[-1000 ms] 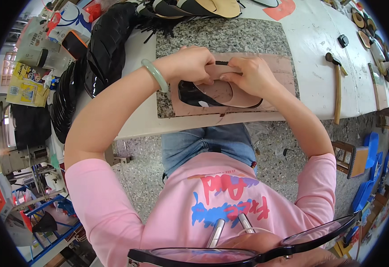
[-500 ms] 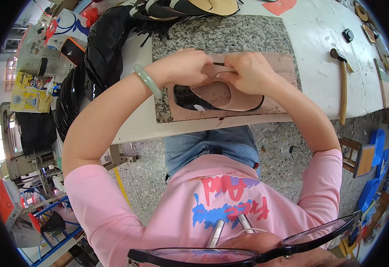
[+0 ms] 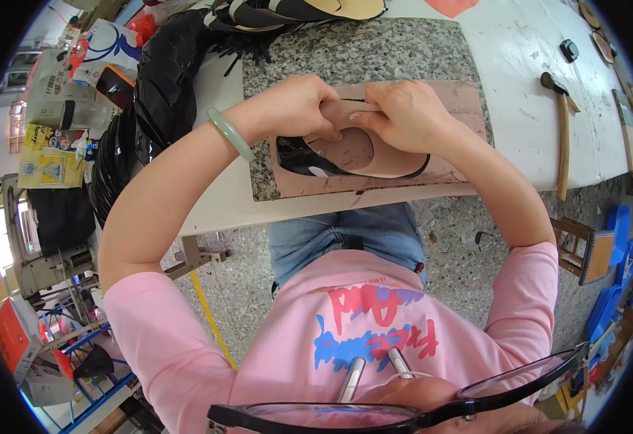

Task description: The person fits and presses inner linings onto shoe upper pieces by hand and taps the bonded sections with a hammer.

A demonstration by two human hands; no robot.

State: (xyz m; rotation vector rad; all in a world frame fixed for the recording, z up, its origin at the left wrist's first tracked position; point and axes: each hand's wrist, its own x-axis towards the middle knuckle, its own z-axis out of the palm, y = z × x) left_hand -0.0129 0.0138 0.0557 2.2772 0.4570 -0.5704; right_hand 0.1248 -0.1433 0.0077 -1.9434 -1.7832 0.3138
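Note:
A shoe upper (image 3: 396, 160), glossy black outside with a beige lining, lies with its oval opening facing up. Under it is a pinkish-brown mat (image 3: 446, 108) on a speckled granite slab (image 3: 374, 50). My left hand (image 3: 300, 105), below a pale green bangle (image 3: 231, 134), has its fingers closed on the upper's far edge, left of its middle. Just to the right, my right hand (image 3: 409, 112) pinches the same edge, thumb on the lining. The fingertips beneath the edge are hidden.
Shiny black strips of material (image 3: 164, 87) are heaped left of the slab. A hammer (image 3: 562, 130) and a small black object (image 3: 569, 50) lie on the white table (image 3: 512, 72) at right. Black-and-white pieces (image 3: 287, 14) sit beyond the slab; a phone (image 3: 116, 87) is far left.
My left hand has shifted slightly left along the upper's far edge, its thumb now lower on the lining near the opening. The right hand stays on the same edge.

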